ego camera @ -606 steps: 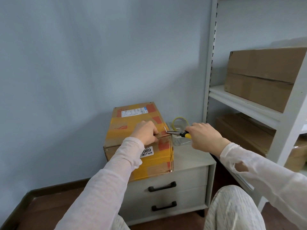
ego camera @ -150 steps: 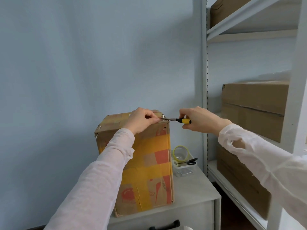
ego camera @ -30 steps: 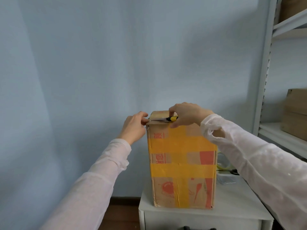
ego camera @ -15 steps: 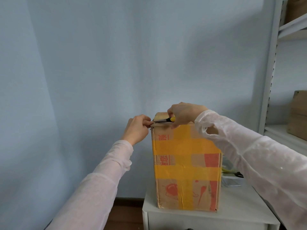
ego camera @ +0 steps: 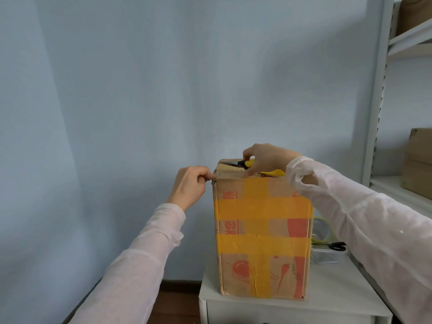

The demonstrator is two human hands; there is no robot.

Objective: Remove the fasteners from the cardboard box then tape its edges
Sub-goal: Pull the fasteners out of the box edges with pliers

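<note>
Left hand [ego camera: 190, 185] pinches staple [ego camera: 217, 174] at box [ego camera: 261, 230] top-left corner; right hand [ego camera: 268, 159] grips pliers [ego camera: 244, 163]. Box likely light, tearable: brace beside staple.

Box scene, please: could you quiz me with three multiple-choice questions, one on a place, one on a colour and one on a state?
1. Where is the tape roll relative to the box?
A. on top of it
B. to its right, low down
C. to its left, on the floor

2. What colour is the handle of the pliers?
A. yellow
B. red
C. green

3. What is the right hand doing?
A. lying flat and open
B. gripping the pliers
C. holding the tape roll

Answers:
1 B: the roll peeks out beside the box's lower right edge.
2 A: yellow shows just under the fingers.
3 B: its fingers curl round the handle at the box top.
</note>
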